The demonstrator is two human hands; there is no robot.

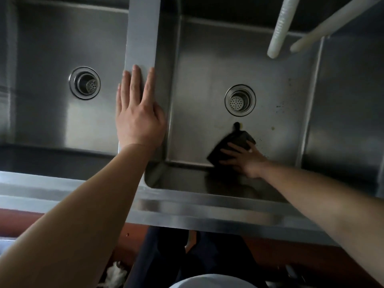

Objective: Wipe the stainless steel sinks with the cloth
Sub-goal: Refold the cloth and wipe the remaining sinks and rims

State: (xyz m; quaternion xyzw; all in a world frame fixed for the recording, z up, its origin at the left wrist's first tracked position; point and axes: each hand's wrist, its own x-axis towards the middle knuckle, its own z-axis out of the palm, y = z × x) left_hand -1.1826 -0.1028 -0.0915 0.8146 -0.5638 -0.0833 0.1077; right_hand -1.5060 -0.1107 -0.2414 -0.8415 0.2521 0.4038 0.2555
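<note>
Two stainless steel sinks sit side by side. The left sink has a round drain; the right sink has a drain and dark specks on its floor. My left hand lies flat, fingers apart, on the steel divider between the basins. My right hand presses a dark cloth onto the near part of the right sink's floor, just in front of its drain.
Two white hoses hang into the right sink from the top right. The steel front rim runs across below. Beyond the rim is a reddish floor and my dark clothing.
</note>
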